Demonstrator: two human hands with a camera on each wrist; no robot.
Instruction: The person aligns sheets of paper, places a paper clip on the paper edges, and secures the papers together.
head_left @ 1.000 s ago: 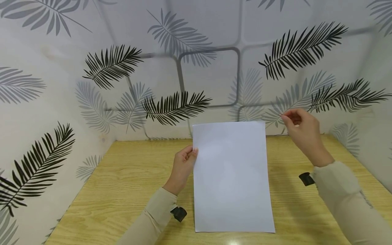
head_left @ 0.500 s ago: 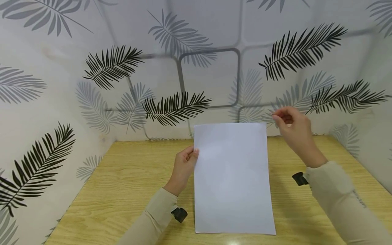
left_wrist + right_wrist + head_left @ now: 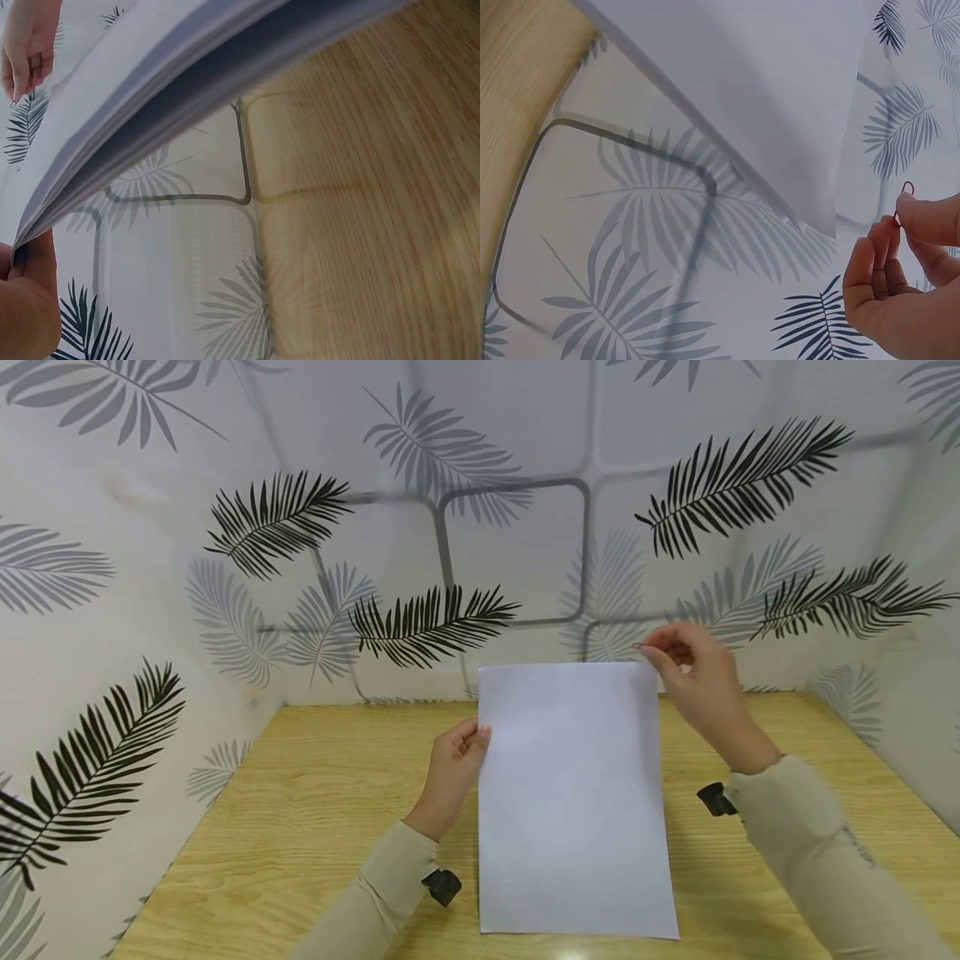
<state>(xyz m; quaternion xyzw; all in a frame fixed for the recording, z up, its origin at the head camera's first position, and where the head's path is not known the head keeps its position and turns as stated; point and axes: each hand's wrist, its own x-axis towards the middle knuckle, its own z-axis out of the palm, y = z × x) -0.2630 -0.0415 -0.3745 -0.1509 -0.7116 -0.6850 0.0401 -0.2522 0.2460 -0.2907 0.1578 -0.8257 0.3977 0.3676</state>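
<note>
A stack of white paper sheets (image 3: 573, 802) stands tilted above the table. My left hand (image 3: 452, 770) grips it by the left edge, thumb on the front. In the left wrist view several sheet layers (image 3: 142, 97) fan slightly apart. Between the thumb and fingertips of my right hand (image 3: 697, 689) is a small red paper clip (image 3: 908, 187), its rounded end sticking out. That hand is beside the top right corner of the stack, and in the right wrist view a gap shows between the clip and the paper corner.
The wood-grain table (image 3: 322, 785) lies beneath both arms. Behind it and at both sides rise pale walls (image 3: 517, 560) printed with dark and grey leaves. Each sleeve cuff carries a small black wrist camera (image 3: 442, 887).
My right hand has moved left with the paper clip, up to the stack's top right corner. The left hand and the stack have shifted only slightly right and down.
</note>
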